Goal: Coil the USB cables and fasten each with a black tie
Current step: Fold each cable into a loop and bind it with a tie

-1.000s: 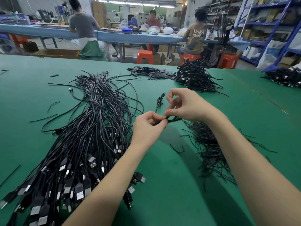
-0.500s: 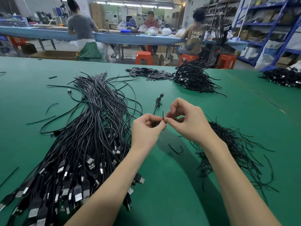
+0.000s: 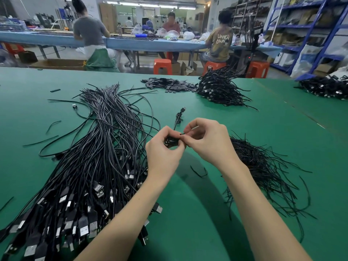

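Your left hand (image 3: 163,153) curled its fingers round a small coiled cable (image 3: 170,141), a tight glossy black loop bunched against your palm, and your right hand (image 3: 208,142) met it thumb to thumb, pinching a thin black tie (image 3: 182,134) whose short stiff end poked up between the fingertips. From the coil one slim strand rose away from you to a small plug end (image 3: 183,109) lying on the green table (image 3: 282,129), a smooth matte mat. Left of your grip sprawled the loose cable bundle (image 3: 98,147), long round cords fanned out and ending nearer you in flat rectangular plugs with silvery metal tips. Right of your grip lay the pile of ties (image 3: 263,166), wiry and hair-thin, bristling in all directions. One stray tie (image 3: 198,171) curved on the mat just below your wrists. Beyond your hands stood a heap of finished coils (image 3: 218,89), spiky with tie ends, beside a scatter of flat dark strips (image 3: 167,85).
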